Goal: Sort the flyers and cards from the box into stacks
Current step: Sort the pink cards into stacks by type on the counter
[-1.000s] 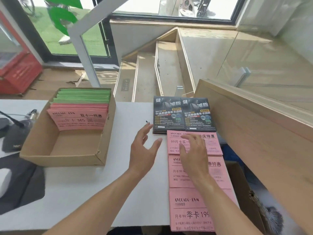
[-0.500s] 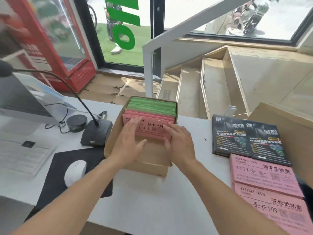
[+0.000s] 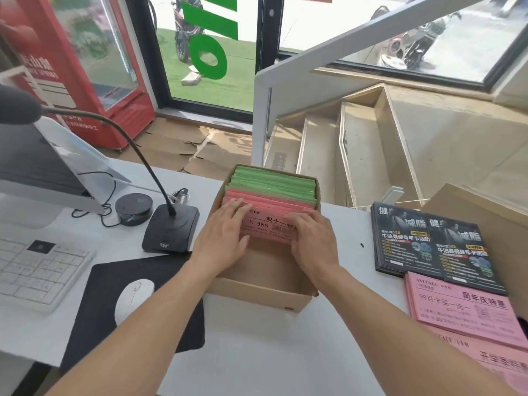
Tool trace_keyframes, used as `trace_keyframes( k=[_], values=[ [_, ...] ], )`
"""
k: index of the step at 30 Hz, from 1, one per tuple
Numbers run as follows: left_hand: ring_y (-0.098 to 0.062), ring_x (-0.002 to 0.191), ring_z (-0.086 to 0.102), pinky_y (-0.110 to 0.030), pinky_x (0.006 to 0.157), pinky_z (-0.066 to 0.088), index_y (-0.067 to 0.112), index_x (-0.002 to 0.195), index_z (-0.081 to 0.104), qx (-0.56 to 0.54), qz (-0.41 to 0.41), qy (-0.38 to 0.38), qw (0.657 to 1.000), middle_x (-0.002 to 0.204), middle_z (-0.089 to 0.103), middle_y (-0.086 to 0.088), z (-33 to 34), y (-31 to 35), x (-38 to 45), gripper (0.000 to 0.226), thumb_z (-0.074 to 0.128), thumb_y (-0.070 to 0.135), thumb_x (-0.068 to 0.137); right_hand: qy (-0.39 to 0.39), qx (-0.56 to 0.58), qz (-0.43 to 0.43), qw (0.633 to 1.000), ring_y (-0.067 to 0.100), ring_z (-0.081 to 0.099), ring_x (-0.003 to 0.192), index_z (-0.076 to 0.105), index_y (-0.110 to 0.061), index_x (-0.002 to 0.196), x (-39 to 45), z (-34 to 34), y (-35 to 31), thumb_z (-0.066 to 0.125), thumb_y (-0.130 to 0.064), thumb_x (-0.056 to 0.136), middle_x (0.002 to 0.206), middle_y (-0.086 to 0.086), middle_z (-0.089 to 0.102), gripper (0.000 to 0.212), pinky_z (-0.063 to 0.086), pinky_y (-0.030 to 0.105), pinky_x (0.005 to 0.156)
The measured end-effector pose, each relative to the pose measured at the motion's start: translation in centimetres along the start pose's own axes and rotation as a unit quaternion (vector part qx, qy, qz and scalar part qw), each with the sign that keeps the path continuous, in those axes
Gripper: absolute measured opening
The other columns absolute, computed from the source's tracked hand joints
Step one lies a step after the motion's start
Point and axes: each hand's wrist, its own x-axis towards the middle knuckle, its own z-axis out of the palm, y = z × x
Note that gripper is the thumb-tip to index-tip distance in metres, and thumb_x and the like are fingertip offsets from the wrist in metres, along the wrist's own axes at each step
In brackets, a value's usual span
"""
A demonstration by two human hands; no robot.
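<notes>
Box: plain brown cardboard, matt, with raw cut edges.
Pink cards: thin matt paper, printed in black.
Green cards: thin matt paper.
Black flyers: glossy printed paper.
Tabletop: smooth white, faintly sheened.
Mouse pad: black, matt.
Mouse: smooth white plastic.

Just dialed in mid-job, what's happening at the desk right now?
A person is sorting printed flyers. Both hands are in the cardboard box: the left hand and right hand lie with fingers on the front pink flyers, with green flyers standing behind them. To the right on the desk, black flyers and pink stacks are already laid out.
</notes>
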Motion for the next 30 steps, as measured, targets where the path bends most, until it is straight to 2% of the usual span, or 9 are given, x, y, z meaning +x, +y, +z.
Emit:
trace_keyframes(
  k=[3, 6, 12, 15, 17, 20, 22, 26, 30],
  values=[
    [-0.022, 0.142, 0.037, -0.039, 0.121, 0.030, 0.019, 0.148, 0.045, -0.022, -0.020, 0.035, 0.999, 0.146, 0.047, 0.001, -0.2, 0.0, 0.2, 0.065, 0.069, 0.012, 0.088, -0.008, 0.023, 0.014, 1.000, 0.026, 0.064, 0.093, 0.068, -0.023, 0.118, -0.3, -0.5, -0.5, 0.058, 0.008, 0.081, 0.102, -0.003, 0.074, 0.049, 0.047, 0.037, 0.083],
    [-0.023, 0.137, 0.042, -0.044, 0.116, 0.038, 0.020, 0.147, 0.047, -0.023, -0.024, 0.041, 0.999, 0.137, 0.052, 0.000, 0.0, -0.2, 0.3, 0.065, 0.069, 0.010, 0.087, -0.033, 0.016, 0.027, 0.999, 0.027, 0.065, 0.094, 0.069, -0.025, 0.120, -0.2, -0.8, -0.7, 0.055, 0.002, 0.088, 0.108, -0.003, 0.074, 0.044, 0.047, 0.036, 0.085],
    [-0.026, 0.121, 0.051, -0.041, 0.107, 0.042, 0.017, 0.139, 0.056, 0.007, -0.022, 0.067, 0.998, 0.121, 0.064, -0.004, 0.0, -0.1, 0.3, 0.060, 0.068, 0.003, 0.082, -0.084, -0.023, 0.015, 0.996, 0.030, 0.065, 0.095, 0.070, -0.029, 0.121, 0.2, -0.9, -1.0, 0.053, -0.008, 0.091, 0.110, -0.004, 0.075, 0.040, 0.045, 0.034, 0.087],
    [-0.027, 0.105, 0.064, -0.041, 0.092, 0.050, 0.023, 0.137, 0.058, -0.009, -0.024, 0.057, 0.998, 0.109, 0.071, 0.000, -0.4, 0.3, 0.0, 0.058, 0.068, 0.004, 0.083, -0.012, 0.063, 0.018, 0.998, 0.022, 0.067, 0.089, 0.072, -0.029, 0.113, -0.2, -1.1, -1.1, 0.057, -0.005, 0.091, 0.106, -0.011, 0.074, 0.036, 0.051, 0.034, 0.079],
    [-0.019, 0.096, 0.069, -0.037, 0.081, 0.054, 0.029, 0.129, 0.064, -0.058, -0.031, 0.076, 0.995, 0.101, 0.074, 0.011, -1.0, 0.5, 0.0, 0.050, 0.073, 0.009, 0.084, 0.063, 0.126, 0.026, 0.990, 0.013, 0.068, 0.087, 0.073, -0.029, 0.108, -0.6, -1.5, -0.9, 0.062, 0.000, 0.088, 0.103, -0.015, 0.072, 0.036, 0.056, 0.034, 0.076],
    [-0.003, 0.084, 0.070, -0.029, 0.076, 0.057, 0.031, 0.107, 0.074, -0.199, -0.044, 0.146, 0.968, 0.093, 0.075, 0.018, -2.3, 1.3, -0.9, 0.033, 0.081, 0.011, 0.082, 0.152, 0.218, 0.014, 0.964, 0.006, 0.068, 0.090, 0.072, -0.028, 0.107, -1.8, -3.3, -0.6, 0.065, 0.005, 0.088, 0.101, -0.016, 0.071, 0.039, 0.057, 0.035, 0.075],
    [-0.004, 0.084, 0.070, -0.025, 0.075, 0.055, 0.026, 0.097, 0.077, -0.300, -0.015, 0.163, 0.940, 0.091, 0.075, 0.017, -3.5, 2.7, -2.0, 0.023, 0.083, 0.009, 0.082, 0.174, 0.300, 0.025, 0.937, 0.011, 0.070, 0.096, 0.071, -0.026, 0.107, -3.0, -5.6, -0.5, 0.064, 0.007, 0.089, 0.101, -0.015, 0.071, 0.039, 0.058, 0.034, 0.079],
    [-0.012, 0.081, 0.068, -0.023, 0.068, 0.051, 0.015, 0.096, 0.080, -0.368, 0.070, 0.117, 0.920, 0.087, 0.072, 0.008, -4.0, 7.5, -4.0, 0.010, 0.080, 0.017, 0.086, 0.164, 0.376, 0.111, 0.905, 0.006, 0.068, 0.096, 0.070, -0.032, 0.105, -6.5, -10.3, 2.1, 0.066, 0.006, 0.090, 0.098, -0.018, 0.072, 0.041, 0.052, 0.016, 0.077],
    [-0.013, 0.075, 0.067, -0.030, 0.064, 0.052, 0.013, 0.094, 0.077, -0.425, 0.079, 0.013, 0.902, 0.086, 0.068, 0.007, -0.1, 12.2, -6.1, 0.011, 0.074, 0.021, 0.088, 0.099, 0.359, 0.193, 0.908, 0.008, 0.067, 0.100, 0.071, -0.028, 0.104, -10.8, -12.0, 6.8, 0.067, 0.004, 0.089, 0.099, -0.014, 0.073, 0.036, 0.053, 0.025, 0.085]
  ],
)
